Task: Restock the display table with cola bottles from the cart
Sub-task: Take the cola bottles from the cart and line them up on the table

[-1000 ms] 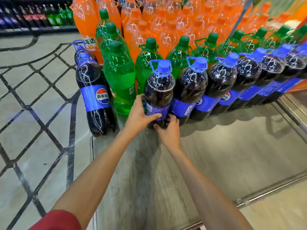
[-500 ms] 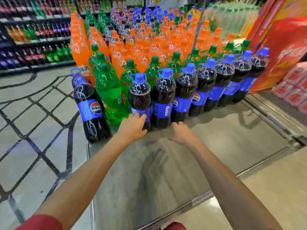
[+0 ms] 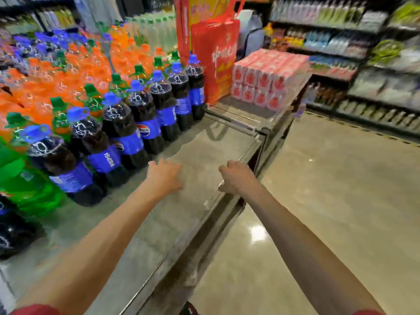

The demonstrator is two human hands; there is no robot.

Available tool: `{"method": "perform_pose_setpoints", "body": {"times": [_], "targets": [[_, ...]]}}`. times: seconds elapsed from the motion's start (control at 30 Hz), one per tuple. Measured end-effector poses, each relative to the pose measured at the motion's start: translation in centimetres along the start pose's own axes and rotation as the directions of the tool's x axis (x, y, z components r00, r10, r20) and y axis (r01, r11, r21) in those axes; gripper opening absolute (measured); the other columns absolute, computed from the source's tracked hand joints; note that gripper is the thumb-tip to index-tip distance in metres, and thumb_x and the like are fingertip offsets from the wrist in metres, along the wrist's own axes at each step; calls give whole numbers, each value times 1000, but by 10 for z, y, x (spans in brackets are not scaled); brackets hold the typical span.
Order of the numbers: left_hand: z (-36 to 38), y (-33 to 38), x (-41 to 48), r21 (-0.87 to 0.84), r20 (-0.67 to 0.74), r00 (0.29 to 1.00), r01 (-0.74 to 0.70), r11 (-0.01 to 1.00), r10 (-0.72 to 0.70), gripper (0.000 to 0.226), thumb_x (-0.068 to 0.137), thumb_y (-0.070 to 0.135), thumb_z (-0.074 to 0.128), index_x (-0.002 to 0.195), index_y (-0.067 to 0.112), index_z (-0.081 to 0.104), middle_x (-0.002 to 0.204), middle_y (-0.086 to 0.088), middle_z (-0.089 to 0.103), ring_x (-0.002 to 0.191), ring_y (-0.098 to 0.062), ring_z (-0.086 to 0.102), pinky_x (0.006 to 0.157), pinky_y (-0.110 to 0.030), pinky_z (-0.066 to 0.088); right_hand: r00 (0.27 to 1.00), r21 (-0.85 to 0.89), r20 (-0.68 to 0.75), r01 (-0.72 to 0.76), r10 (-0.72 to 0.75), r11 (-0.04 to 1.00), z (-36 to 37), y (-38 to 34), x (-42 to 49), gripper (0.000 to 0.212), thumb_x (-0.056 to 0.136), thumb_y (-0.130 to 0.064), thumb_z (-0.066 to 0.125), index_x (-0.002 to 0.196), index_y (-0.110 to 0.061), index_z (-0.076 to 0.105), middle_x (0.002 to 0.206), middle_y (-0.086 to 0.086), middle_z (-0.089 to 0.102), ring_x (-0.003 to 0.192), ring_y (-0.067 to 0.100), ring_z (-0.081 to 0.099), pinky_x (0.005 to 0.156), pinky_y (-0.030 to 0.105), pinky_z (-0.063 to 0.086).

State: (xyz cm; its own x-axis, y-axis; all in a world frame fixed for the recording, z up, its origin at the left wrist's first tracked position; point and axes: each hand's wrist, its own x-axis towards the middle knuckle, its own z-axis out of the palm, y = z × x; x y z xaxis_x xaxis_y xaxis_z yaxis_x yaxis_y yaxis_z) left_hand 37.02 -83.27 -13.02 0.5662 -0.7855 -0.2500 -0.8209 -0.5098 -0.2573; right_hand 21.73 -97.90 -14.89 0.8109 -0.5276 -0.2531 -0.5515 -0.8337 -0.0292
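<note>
A row of dark cola bottles with blue caps and blue labels stands along the front of the packed stock on the low grey display table. My left hand hovers over the bare table top, fingers relaxed, holding nothing. My right hand is near the table's metal edge, fingers loosely curled, holding nothing. Both hands are apart from the bottles. The whole view is blurred by motion. No cart is in view.
Green bottles and orange bottles fill the table behind the cola. A red banner and stacked pink cartons stand at the far end. Shelves line the right side, past the shiny floor.
My hands have let go of the cola bottle and drawn back from the row. The view has swung to the right, bringing the aisle floor and shelves into sight.
</note>
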Motion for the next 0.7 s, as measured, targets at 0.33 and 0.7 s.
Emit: {"method": "perform_pose_setpoints", "body": {"times": [0.33, 0.7], "targets": [[-70, 228, -32, -32, -173, 863, -487, 873, 475, 52, 97, 50, 55, 138, 20, 47, 130, -8, 56, 119, -30, 55, 92, -43, 46, 923, 56, 27, -385, 384, 921, 29, 176, -171, 64, 97, -44, 61, 149, -14, 40, 146, 15, 41, 133, 37, 41, 107, 50, 38], [-99, 477, -117, 226, -95, 600, -764, 605, 794, 61, 98, 54, 53, 148, 22, 37, 143, -8, 48, 130, -31, 48, 101, -44, 42, 628, 202, 134, -774, 766, 600, 94, 297, -408, 64, 95, -45, 62, 147, -13, 42, 144, 14, 42, 133, 36, 42, 105, 47, 39]]}}
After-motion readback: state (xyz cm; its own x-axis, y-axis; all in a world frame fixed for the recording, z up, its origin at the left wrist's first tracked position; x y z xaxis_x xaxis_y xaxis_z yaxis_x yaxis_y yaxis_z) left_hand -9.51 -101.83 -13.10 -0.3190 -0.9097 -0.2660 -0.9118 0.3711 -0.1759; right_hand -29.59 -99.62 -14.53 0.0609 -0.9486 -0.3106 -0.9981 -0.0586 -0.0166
